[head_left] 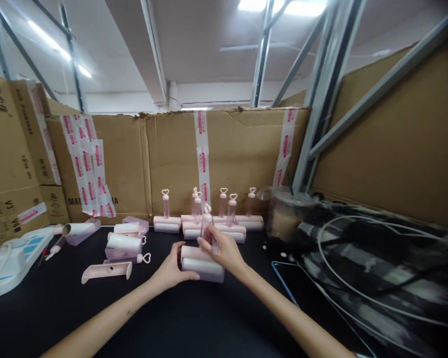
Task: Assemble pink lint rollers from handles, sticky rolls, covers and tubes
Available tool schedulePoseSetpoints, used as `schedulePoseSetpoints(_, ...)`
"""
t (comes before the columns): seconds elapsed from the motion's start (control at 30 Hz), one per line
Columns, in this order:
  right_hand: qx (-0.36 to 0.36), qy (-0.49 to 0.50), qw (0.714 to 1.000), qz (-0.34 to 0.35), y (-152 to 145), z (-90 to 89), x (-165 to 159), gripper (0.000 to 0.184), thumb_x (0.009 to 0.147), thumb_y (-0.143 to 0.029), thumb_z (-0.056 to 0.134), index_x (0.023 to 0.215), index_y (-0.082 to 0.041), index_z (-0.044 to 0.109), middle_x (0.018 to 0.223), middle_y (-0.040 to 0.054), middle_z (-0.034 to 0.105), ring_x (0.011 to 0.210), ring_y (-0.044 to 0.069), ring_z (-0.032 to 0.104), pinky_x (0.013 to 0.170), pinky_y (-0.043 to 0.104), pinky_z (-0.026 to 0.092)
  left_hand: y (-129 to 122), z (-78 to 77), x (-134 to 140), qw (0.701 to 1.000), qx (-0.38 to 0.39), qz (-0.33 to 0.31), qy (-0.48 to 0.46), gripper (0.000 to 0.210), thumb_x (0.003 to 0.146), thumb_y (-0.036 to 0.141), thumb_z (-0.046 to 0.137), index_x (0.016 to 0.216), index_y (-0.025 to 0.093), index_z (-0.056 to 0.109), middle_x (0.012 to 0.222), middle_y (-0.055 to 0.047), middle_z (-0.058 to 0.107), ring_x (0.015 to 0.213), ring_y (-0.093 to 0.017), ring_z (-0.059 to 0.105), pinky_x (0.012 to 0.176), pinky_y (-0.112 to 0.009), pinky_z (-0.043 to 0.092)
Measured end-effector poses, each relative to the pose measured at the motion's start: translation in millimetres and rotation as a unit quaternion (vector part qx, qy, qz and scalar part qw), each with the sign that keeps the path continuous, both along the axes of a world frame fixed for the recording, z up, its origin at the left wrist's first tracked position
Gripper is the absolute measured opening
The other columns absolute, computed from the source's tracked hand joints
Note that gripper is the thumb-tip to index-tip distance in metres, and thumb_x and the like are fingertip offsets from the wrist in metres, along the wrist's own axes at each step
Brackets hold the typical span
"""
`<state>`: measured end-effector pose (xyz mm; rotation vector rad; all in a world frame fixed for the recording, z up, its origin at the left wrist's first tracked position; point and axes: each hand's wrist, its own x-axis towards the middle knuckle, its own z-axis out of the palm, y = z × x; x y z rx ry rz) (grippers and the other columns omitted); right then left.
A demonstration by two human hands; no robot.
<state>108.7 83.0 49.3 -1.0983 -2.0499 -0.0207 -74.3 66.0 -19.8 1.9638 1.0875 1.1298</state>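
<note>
One lint roller sits on the black table in front of the person, btwn L hand and R hand. L thumb & fingers are spread wide in a C round its left end, thumb low at the front, fingertips by the top edge; prob. to brace it vs. sliding or tipping. R fingers are curled in close on the see-through handle, held upright over the body, prob. b/c gripping the stem gives control from above. Can't tell if handle's seated: R hand covers the join.

Behind, at least six more rollers stand in two rough rows near the cardboard wall, handles up w/ heart loops on top; prob. kept there out of the arms' way. Loose parts lie left, prob. for easy L reach, incl. a pink frame.

Containers: purple-tinted cover w/ a white roll in or against it; similar pieces nearer the middle, overlapping, so can't tell how they nest. Lidded plastic cup R of the rollers: green straw, light-brown drink inside. Phone lies flat near R forearm, screen dark.
</note>
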Motion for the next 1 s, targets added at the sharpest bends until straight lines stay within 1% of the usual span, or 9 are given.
schedulePoseSetpoints(0.1,0.031,0.064,0.997,-0.021,2,6.7,17,0.022,0.084,-0.038,0.042,0.073,-0.019,0.047,0.064,0.0009,0.057,0.057,0.015,0.054,0.053,0.023,0.039,2,-9.9,8,1.0,-0.004,-0.002,0.002,0.073,0.059,0.038,0.074,0.115,0.014,0.035,0.106,-0.012,0.054,0.1,-0.026,0.055,0.09,-0.044,0.041)
schedulePoseSetpoints(0.27,0.117,0.122,0.985,0.021,-12,18.8,27,0.02,0.086,-0.038,0.044,0.079,-0.019,0.048,0.074,0.005,0.061,0.068,0.017,0.059,0.063,0.029,0.048,-8,-5.1,-1,0.998,0.042,0.046,0.009,0.117,0.04,0.047,0.081,0.133,0.016,0.016,0.134,-0.02,0.027,0.125,-0.034,0.028,0.103,-0.051,0.021)
schedulePoseSetpoints(0.37,0.164,0.077,0.977,0.115,-30,15.4,22,0.015,0.085,-0.032,0.048,0.089,-0.019,0.054,0.077,0.0064,0.065,0.068,0.018,0.064,0.06,0.03,0.051,-14,15.8,-13,0.995,0.036,0.044,-0.085,0.086,0.068,0.06,0.057,0.134,0.018,0.019,0.13,-0.016,0.034,0.118,-0.029,0.038,0.099,-0.048,0.027)
schedulePoseSetpoints(0.47,0.239,-0.018,0.952,0.188,-45,13.6,15,0.015,0.079,-0.028,0.059,0.092,-0.021,0.058,0.075,0.0037,0.067,0.07,0.017,0.065,0.065,0.029,0.053,-21,42.1,-24,0.964,-0.102,-0.063,-0.236,0.069,0.08,0.064,0.029,0.125,0.012,0.036,0.108,-0.015,0.055,0.095,-0.027,0.054,0.085,-0.044,0.039)
schedulePoseSetpoints(0.6,0.417,-0.173,0.847,0.28,-56,16.6,4,0.02,0.078,-0.019,0.061,0.097,-0.015,0.058,0.086,0.0073,0.068,0.081,0.016,0.064,0.075,0.029,0.051,-30,68.6,-34,0.888,-0.28,-0.189,-0.313,0.07,0.079,0.066,0.027,0.114,0.01,0.052,0.096,-0.014,0.063,0.09,-0.028,0.057,0.082,-0.039,0.04)
schedulePoseSetpoints(0.7,0.356,-0.247,0.853,0.289,-62,20.3,-4,0.023,0.083,-0.012,0.053,0.105,-0.016,0.056,0.085,0.0056,0.068,0.079,0.015,0.062,0.072,0.027,0.049,-32,73.6,-38,0.916,-0.283,-0.142,-0.246,0.055,0.076,0.058,0.047,0.106,0.014,0.058,0.091,-0.009,0.063,0.087,-0.024,0.057,0.08,-0.033,0.04)
schedulePoseSetpoints(0.8,0.196,-0.275,0.904,0.261,-64,27.8,0,0.02,0.089,-0.017,0.045,0.106,-0.018,0.056,0.078,0.0042,0.066,0.071,0.014,0.06,0.068,0.026,0.046,-30,69.2,-39,0.958,-0.232,-0.045,-0.163,0.042,0.074,0.051,0.056,0.097,0.016,0.058,0.08,-0.004,0.06,0.073,-0.018,0.056,0.067,-0.027,0.041)
schedulePoseSetpoints(0.9,0.03,-0.168,0.957,0.233,-64,33.1,13,0.035,0.092,-0.043,0.034,0.111,-0.018,0.051,0.068,0.0021,0.062,0.06,0.013,0.056,0.058,0.023,0.042,-28,64.7,-35,0.97,-0.206,-0.021,-0.13,0.039,0.075,0.051,0.055,0.09,0.015,0.057,0.072,0.0,0.055,0.064,-0.015,0.051,0.06,-0.024,0.038)
schedulePoseSetpoints(1.0,-0.041,-0.011,0.962,0.268,-65,26.2,18,0.059,0.087,-0.061,0.018,0.121,-0.017,0.038,0.064,-0.0013,0.054,0.052,0.011,0.05,0.052,0.022,0.039,-30,61.8,-30,0.982,-0.158,-0.005,-0.103,0.034,0.076,0.048,0.054,0.082,0.016,0.058,0.073,0.001,0.054,0.069,-0.014,0.049,0.064,-0.023,0.037)
